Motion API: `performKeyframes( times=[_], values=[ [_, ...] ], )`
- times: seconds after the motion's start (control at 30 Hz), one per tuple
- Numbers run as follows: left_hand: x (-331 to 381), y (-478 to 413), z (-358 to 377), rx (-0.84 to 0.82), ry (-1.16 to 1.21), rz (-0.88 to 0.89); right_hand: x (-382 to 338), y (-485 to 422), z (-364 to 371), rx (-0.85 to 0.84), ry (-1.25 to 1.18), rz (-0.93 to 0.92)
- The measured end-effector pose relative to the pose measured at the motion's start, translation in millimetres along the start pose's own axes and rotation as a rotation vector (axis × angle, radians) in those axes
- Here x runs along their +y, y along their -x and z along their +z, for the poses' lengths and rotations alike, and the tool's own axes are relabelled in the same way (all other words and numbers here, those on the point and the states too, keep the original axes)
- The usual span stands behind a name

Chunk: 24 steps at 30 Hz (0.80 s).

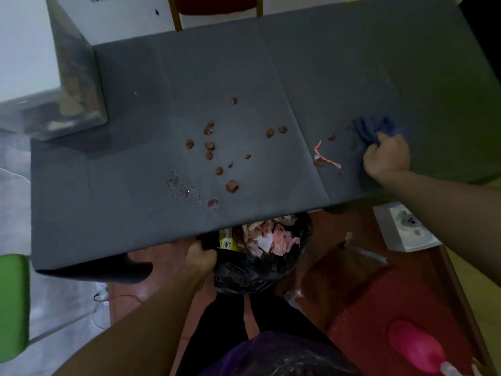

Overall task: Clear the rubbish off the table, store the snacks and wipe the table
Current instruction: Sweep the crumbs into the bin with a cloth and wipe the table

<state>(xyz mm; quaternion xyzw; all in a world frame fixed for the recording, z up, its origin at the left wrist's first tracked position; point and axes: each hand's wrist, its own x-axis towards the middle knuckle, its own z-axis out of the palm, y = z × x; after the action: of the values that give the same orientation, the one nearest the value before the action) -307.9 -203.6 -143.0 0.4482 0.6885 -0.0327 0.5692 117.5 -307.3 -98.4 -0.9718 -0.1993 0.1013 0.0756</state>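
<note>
I see the cloth (374,128), blue and bunched, right of centre in the frame on the grey table (108,213). The right hand (387,156) has its fingers curled tight round the cloth and holds it down on the tabletop.

Just left of it lies a pink strip (326,158), and beyond that brown snack bits (231,185) are scattered over the middle of the table. A speckled wet patch (187,189) sits near the table's lower edge.

At lower centre, just below that edge, the left hand (200,256) grips the rim of a black bag (252,270). In the bag's open mouth I make out crumpled white and pink paper.

A clear box (70,85) with snacks inside stands at the upper left. A pink bottle (414,348) lies at the lower right.
</note>
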Motion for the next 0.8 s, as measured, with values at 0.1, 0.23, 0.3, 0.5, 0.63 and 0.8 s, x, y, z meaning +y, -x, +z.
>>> performKeyframes(
  times=[0.1, 0.23, 0.3, 0.5, 0.63, 0.8],
  values=[
    [2.6, 2.2, -4.1, -0.009, -0.005, 0.001, -9.7, 5.1, 1.6, 0.022, 0.016, 0.034],
    [-4.1, -5.5, -7.8, -0.032, -0.015, 0.001, -17.2, 14.2, 1.2, 0.031, 0.009, 0.073],
    [-6.2, -6.8, -8.3, -0.041, -0.026, -0.004, -21.4, 17.5, 2.4, 0.074, -0.015, 0.042],
    [-8.0, -6.6, -9.1, -0.047, -0.011, -0.002, -66.8, 31.4, 8.7, -0.009, -0.011, -0.077],
    [-14.9, -12.2, -9.5, -0.04, 0.002, -0.023, -93.9, 55.0, 24.6, -0.053, -0.105, -0.225],
    [-38.4, -39.7, -9.6, -0.041, -0.021, -0.035, -125.3, 93.8, 40.0, -0.07, -0.12, -0.458]
  ],
)
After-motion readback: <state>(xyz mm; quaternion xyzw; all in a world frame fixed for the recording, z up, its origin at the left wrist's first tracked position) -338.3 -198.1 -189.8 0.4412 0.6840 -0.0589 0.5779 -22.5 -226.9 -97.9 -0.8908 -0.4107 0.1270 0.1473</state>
